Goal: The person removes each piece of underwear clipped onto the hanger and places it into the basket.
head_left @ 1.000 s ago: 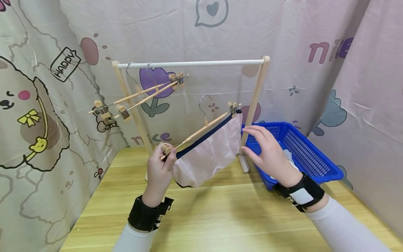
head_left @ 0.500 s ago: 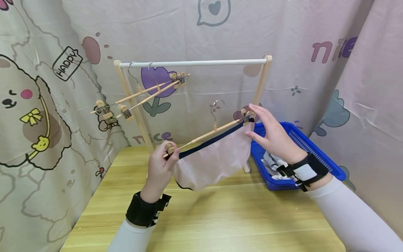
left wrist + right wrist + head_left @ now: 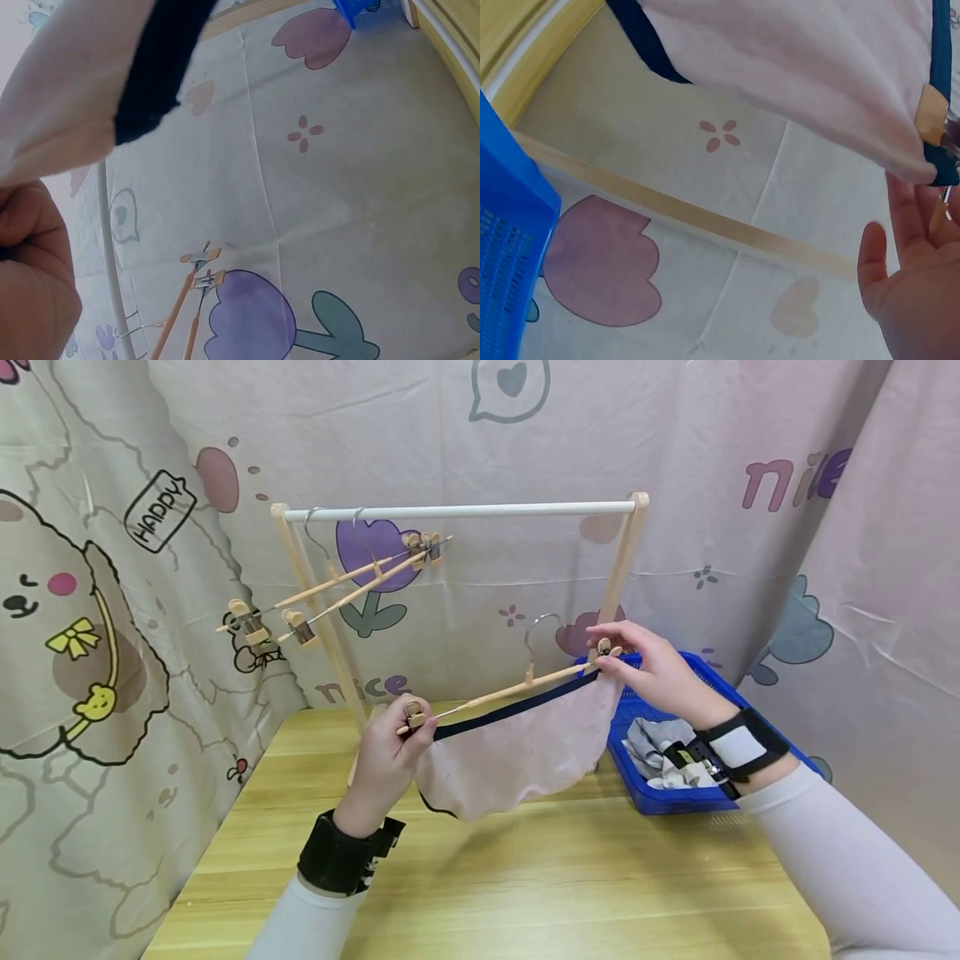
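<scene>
Pale pink underpants point(image 3: 517, 760) with a navy waistband hang from a wooden clip hanger point(image 3: 555, 677), held over the table in the head view. My left hand point(image 3: 384, 764) grips the hanger's left end around its clip. At the opposite end, my right hand point(image 3: 667, 681) pinches the right clip point(image 3: 604, 648) between thumb and fingers. The hanger's metal hook points up, apart from the rack. In the right wrist view, a clip point(image 3: 931, 114) sits on the waistband beside the fingers. The left wrist view shows the garment's waistband corner point(image 3: 142, 124), with the left clip hidden.
A rack with a white rail point(image 3: 465, 511) stands behind; two clip hangers point(image 3: 360, 583) hang at its left, bearing no clothes. A blue basket point(image 3: 678, 803) with grey and white cloth items point(image 3: 660, 752) stands on the wooden table point(image 3: 540, 885) at right. A printed curtain point(image 3: 480, 460) hangs behind.
My right hand has gone from beside the rack post to the hanger's right clip and taken hold of it. The hanger's right end has come down and rightward, so its bar lies more level.
</scene>
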